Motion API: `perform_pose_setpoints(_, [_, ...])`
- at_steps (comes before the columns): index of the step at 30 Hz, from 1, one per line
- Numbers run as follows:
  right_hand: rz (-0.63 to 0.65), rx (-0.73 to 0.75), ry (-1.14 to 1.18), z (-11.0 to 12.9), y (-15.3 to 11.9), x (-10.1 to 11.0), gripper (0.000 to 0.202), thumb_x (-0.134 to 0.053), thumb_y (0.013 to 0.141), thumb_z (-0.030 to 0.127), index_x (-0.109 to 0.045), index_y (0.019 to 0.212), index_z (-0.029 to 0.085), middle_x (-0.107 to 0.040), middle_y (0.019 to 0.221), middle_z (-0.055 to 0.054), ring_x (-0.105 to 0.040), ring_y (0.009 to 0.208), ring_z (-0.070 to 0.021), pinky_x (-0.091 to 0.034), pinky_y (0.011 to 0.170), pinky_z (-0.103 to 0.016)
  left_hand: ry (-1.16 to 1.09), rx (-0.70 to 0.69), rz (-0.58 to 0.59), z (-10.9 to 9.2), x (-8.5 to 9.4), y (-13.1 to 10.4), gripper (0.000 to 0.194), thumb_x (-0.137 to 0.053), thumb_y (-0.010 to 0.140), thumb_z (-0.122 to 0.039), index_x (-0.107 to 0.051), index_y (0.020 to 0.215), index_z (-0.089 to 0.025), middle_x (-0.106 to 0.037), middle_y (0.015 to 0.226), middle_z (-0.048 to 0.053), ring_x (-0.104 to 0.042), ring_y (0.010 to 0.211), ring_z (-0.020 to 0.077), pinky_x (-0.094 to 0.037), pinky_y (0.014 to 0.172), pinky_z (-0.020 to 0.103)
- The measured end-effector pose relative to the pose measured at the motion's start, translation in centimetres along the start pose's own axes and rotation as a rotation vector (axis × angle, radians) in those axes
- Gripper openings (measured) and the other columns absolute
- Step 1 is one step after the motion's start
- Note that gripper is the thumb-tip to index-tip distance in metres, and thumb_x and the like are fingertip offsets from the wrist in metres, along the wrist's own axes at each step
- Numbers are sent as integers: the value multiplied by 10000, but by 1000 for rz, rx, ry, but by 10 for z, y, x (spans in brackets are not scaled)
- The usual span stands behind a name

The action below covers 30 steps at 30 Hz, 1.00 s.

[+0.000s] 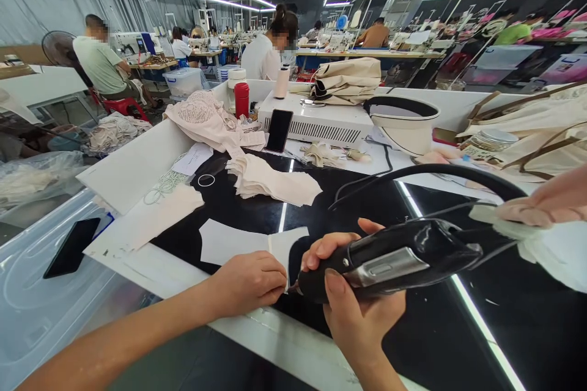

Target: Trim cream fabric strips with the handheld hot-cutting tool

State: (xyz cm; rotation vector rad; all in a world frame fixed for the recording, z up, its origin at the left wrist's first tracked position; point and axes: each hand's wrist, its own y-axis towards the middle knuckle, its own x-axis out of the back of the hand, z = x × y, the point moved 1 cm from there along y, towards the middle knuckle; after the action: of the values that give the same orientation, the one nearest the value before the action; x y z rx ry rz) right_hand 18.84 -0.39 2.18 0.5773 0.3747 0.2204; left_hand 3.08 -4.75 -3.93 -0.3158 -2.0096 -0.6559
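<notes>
My right hand (362, 311) is wrapped around a black corded handheld tool (385, 266) with a silver lever plate on its side. The tool's narrow tip points left, at the lower edge of a white fabric piece (233, 241) lying on the black tabletop. My left hand (250, 281) has its fingers closed at that same edge, right beside the tip. A narrow strip (277, 250) runs down across the white piece. My left fingertips partly hide the contact point. Behind it lies a stack of pale pink fabric pieces (275, 180).
Another person's hand (545, 201) reaches in from the right with pale fabric. The tool's thick cable (458, 171) arches across the table. A phone (279, 130) leans against a white vented box (316, 122). Lace bra parts (206, 116) lie at the back left, beside a red thermos (241, 101).
</notes>
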Motion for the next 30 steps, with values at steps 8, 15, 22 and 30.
perform_pose_setpoints(8, [6, 4, 36, 1, 0, -1, 475, -745, 903, 275, -512, 1316, 302, -614, 841, 7, -617, 658, -156, -559, 566, -302, -36, 28, -13, 0, 9, 3, 166, -530, 1047, -197, -687, 998, -176, -728, 1036, 65, -670, 979, 195, -553, 899, 302])
perform_pose_setpoints(15, [6, -4, 40, 1, 0, -1, 474, -743, 905, 276, -510, 1317, 308, -616, 844, 8, -624, 651, -152, -552, 535, -284, 35, 95, -32, -1, 6, 10, 78, -656, 984, -195, -632, 911, -183, -689, 958, 39, -638, 933, 198, -530, 871, 303])
perform_pose_setpoints(22, [14, 2, 23, 2, -1, 0, 454, -735, 912, 267, -509, 1304, 304, -617, 849, 10, -626, 663, -154, -563, 586, -309, 26, -31, -95, 3, -1, 7, 123, -559, 1018, -107, -633, 966, -189, -690, 992, 32, -640, 962, 172, -489, 918, 290])
perform_pose_setpoints(30, [10, 1, 67, 1, 1, -2, 455, -750, 896, 223, -528, 1286, 297, -637, 850, 11, -626, 677, -155, -552, 599, -306, 60, -151, -22, 11, 5, 2, 195, -482, 1039, -81, -657, 1058, -166, -730, 991, 49, -680, 975, 176, -517, 901, 299])
